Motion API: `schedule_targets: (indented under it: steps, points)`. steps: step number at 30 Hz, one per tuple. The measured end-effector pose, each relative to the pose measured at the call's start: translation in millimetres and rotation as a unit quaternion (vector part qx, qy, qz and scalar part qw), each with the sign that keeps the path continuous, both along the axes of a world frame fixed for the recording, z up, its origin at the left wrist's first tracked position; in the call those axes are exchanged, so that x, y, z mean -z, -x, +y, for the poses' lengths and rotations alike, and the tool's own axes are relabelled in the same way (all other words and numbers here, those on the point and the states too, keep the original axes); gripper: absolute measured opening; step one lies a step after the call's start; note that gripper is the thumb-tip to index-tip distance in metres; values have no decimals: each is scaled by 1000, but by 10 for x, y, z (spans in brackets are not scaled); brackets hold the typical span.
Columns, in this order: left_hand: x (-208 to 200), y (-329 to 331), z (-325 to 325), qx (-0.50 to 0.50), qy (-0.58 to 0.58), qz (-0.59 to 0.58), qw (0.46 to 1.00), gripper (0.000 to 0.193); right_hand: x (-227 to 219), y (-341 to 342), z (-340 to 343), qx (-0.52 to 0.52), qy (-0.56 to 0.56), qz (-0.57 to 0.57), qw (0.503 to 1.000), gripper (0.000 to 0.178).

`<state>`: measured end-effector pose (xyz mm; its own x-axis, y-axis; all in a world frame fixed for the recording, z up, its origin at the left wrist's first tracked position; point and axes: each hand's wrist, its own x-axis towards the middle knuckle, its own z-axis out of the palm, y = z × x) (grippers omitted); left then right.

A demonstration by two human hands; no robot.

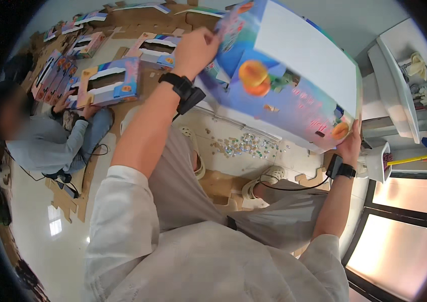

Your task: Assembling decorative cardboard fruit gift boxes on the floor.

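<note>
Holding up box [294, 65] | gripping corner with right hand [349, 144], touching edge with left hand [197, 53] — can't tell how tightly | probably needing steady hold

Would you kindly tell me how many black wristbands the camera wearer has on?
2: one black wristband on the left wrist, left of the printed box; another on the right wrist, below the box.

A large printed carton [301, 58] is held tilted between the left hand [197, 49] and the right hand [349, 145], while small pieces [247, 146] are scattered on the floor [40, 216] below and another carton [129, 86] is handled by a seated co-worker [47, 148].
</note>
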<state>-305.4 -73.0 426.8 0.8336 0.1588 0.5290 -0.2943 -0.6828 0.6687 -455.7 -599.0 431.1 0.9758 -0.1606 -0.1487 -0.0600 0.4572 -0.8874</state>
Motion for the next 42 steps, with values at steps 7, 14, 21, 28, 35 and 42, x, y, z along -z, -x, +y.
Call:
schedule_targets:
  steps: [7,14,21,28,35,42]
  points:
    - [-113,185,-58,243,222,453,829,72,-42,-81,-199,-38,-66,99,992,60]
    - [-76,389,-272,139,391,222,882,38,-128,-59,-184,-3,-53,-2,999,42]
    - [234,141,-160,265,341,315,845,36,305,-276,21,21,68,70,995,44]
    - [386,-104,15,248,339,381,824,40,745,-549,249,-6,-59,146,987,37]
    - [146,-114,349,282,374,285,836,40,244,-473,400,44,20,129,990,41]
    - [226,-521,362,125,337,370,856,39,671,-462,411,36,71,92,993,39]
